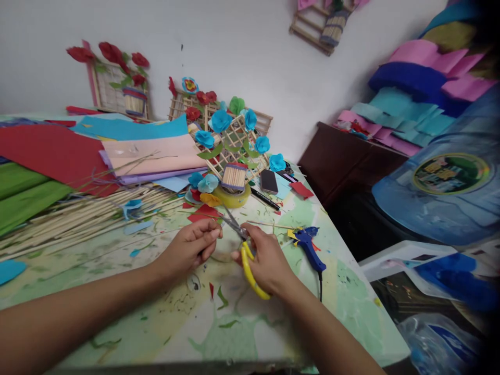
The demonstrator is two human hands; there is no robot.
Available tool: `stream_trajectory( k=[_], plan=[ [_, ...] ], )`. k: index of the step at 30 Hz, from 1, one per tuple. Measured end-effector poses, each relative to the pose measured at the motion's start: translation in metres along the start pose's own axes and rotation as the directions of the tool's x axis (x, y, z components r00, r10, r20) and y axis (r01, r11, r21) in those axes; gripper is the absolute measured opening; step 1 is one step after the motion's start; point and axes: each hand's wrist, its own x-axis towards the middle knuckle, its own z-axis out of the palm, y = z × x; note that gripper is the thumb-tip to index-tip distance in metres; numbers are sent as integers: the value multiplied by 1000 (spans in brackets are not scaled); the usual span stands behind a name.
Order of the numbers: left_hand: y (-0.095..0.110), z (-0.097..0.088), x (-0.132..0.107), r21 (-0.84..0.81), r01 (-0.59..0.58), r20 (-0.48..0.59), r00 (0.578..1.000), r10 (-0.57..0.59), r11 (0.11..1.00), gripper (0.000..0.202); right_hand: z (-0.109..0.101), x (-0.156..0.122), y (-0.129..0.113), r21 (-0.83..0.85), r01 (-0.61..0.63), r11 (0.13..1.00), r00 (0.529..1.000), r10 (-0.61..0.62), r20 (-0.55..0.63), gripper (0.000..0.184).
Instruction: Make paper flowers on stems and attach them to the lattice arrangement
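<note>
My right hand (269,260) grips a pair of scissors (249,271) by its yellow handles, with the blades pointing up and away toward the left. Close by on the left, my left hand (195,245) is closed in a pinch near the blades; what its fingertips hold is too small to make out. Just beyond the blades lie a piece of red paper (204,212) and a yellow paper flower (210,200). Behind them, a stick lattice with blue paper flowers (221,121) and a small stick basket (234,177) stands at a roll of yellow tape (238,199).
A blue glue gun (310,250) lies at the right with its cord running forward. Thin sticks (97,213) and coloured paper sheets (152,151) cover the left side. A phone (269,181) and a black marker (265,199) lie farther back. A large water bottle (437,177) stands beyond the right edge.
</note>
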Motion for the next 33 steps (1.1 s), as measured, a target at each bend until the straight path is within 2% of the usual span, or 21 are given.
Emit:
stream_trajectory(
  k=[4, 9, 14, 20, 27, 31, 33],
  plan=[
    [1, -1, 1, 8, -15, -12, 1000, 15, 1000, 24, 0, -2, -6, -18, -6, 1000, 1000, 6, 0, 53],
    [0, 0, 1, -13, -12, 3, 1000, 12, 1000, 23, -3, -1, -3, -12, -5, 1000, 1000, 5, 18, 50],
    [2, 3, -1, 3, 0, 13, 1000, 0, 1000, 22, -5, -1, -2, -13, -28, 1000, 999, 28, -31, 45],
    [5, 1, 2, -26, 19, 9, 1000, -19, 999, 23, 1, -4, -10, -25, 49, 998, 998, -48, 45, 49],
    [4, 3, -1, -41, 31, 31, 999, -30, 999, 22, -6, -1, 0, -3, -43, 999, 998, 43, -45, 46],
    [4, 3, 0, -49, 28, 32, 999, -26, 998, 23, -2, -3, -5, -33, 44, 998, 999, -44, 8, 44],
    [4, 2, 0, -50, 27, 25, 999, -26, 998, 23, -2, -3, -5, -26, 40, 999, 999, -39, 19, 43]
  ],
)
